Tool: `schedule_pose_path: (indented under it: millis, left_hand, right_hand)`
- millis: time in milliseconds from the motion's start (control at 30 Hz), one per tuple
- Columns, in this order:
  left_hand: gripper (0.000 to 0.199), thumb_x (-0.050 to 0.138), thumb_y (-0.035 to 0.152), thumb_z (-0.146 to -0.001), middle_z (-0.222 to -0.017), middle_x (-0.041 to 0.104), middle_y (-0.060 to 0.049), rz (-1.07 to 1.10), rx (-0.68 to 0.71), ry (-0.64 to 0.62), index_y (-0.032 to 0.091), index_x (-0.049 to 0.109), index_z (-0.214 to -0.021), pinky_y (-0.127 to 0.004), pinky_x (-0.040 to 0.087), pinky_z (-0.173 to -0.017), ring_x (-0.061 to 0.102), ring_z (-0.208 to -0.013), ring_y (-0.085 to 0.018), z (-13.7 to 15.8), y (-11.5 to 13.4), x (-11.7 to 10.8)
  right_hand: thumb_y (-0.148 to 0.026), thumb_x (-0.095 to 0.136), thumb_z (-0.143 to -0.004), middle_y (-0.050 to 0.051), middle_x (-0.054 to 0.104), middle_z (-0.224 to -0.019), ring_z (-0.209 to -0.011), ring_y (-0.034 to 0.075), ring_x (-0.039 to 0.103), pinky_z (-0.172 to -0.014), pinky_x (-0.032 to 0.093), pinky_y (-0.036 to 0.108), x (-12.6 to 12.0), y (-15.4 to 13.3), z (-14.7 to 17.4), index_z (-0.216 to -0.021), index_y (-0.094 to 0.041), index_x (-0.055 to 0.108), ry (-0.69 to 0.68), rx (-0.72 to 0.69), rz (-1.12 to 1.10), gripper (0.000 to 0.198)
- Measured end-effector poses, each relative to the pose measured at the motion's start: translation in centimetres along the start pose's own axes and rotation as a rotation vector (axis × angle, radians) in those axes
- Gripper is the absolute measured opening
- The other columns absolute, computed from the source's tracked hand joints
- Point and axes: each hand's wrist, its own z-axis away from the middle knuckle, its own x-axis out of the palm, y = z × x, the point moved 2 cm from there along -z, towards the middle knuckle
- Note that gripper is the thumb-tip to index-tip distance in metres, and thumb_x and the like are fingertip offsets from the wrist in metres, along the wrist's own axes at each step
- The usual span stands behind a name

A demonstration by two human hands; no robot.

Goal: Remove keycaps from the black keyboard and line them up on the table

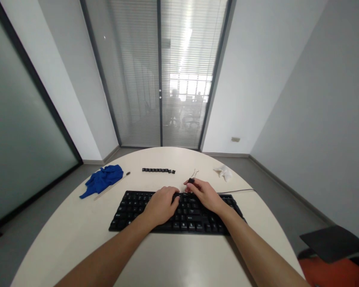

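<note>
A black keyboard [194, 218] lies across the near part of the table, with both my hands over it. My left hand [161, 204] rests on its middle-left keys, fingers stretched toward the far edge and thumb apart. Above the right half, my right hand [204, 194] pinches a small black-bodied tool between thumb and fingers. Two thin wire prongs rise from it, so it looks like a wire keycap puller [191, 180]. Beyond the keyboard is a row of loose black keycaps [156, 170], its last ones at the right slightly out of line.
A crumpled blue cloth [104, 178] lies at the far left, beside a thin brush [113, 185] with a dark tip. White crumpled tissue [223, 172] sits at the far right. The keyboard cable [239, 190] runs off the right table edge. A chair [333, 243] stands at lower right.
</note>
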Motion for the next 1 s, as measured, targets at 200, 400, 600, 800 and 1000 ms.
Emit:
schedule_pose_path:
  millis: [200,400,600,800,1000]
  left_hand:
    - [0.023,0.044,0.029,-0.094,-0.101,0.067,-0.007,0.006,0.018,-0.001,0.02,0.062,-0.105,-0.036,0.046,-0.089,0.06,-0.098,-0.023,0.0,0.0,0.0]
    - [0.02,0.046,0.026,-0.093,-0.104,0.067,-0.006,0.03,0.02,0.012,0.021,0.061,-0.105,-0.037,0.046,-0.09,0.059,-0.099,-0.023,-0.1,-0.1,0.2]
    - [0.02,0.047,0.025,-0.093,-0.106,0.067,-0.006,0.042,0.018,0.003,0.021,0.061,-0.106,-0.037,0.045,-0.092,0.059,-0.1,-0.023,-0.1,0.0,0.1]
    - [0.02,0.046,0.026,-0.093,-0.104,0.067,-0.007,0.033,0.003,-0.002,0.02,0.062,-0.104,-0.037,0.046,-0.091,0.059,-0.099,-0.023,-0.2,0.0,0.0]
    - [0.022,0.044,0.027,-0.093,-0.104,0.067,-0.007,0.033,0.01,-0.022,0.021,0.062,-0.106,-0.037,0.046,-0.09,0.06,-0.099,-0.023,-0.1,0.1,0.0]
  right_hand:
    - [-0.044,0.047,-0.095,0.002,0.07,-0.083,-0.083,0.019,0.063,-0.08,0.047,0.03,0.1,-0.1,-0.3,-0.093,-0.02,0.067,-0.017,-0.019,0.023,0.031]
    - [-0.045,0.048,-0.094,0.002,0.072,-0.085,-0.083,0.02,0.063,-0.079,0.047,0.03,0.4,-0.5,-0.3,-0.09,-0.021,0.07,-0.101,-0.027,0.043,0.033]
    - [-0.048,0.05,-0.092,0.003,0.072,-0.082,-0.079,0.021,0.062,-0.073,0.046,0.029,0.7,-0.4,-0.3,-0.085,-0.021,0.07,-0.047,-0.027,0.093,0.035]
    - [-0.047,0.047,-0.094,0.002,0.071,-0.075,-0.07,0.02,0.061,-0.065,0.043,0.028,0.7,0.1,-0.5,-0.08,-0.019,0.069,-0.013,0.021,0.178,0.038]
    - [-0.046,0.049,-0.093,0.003,0.073,-0.082,-0.075,0.021,0.065,-0.071,0.048,0.03,0.6,0.6,-0.5,-0.102,-0.02,0.069,0.0,0.053,0.094,0.034]
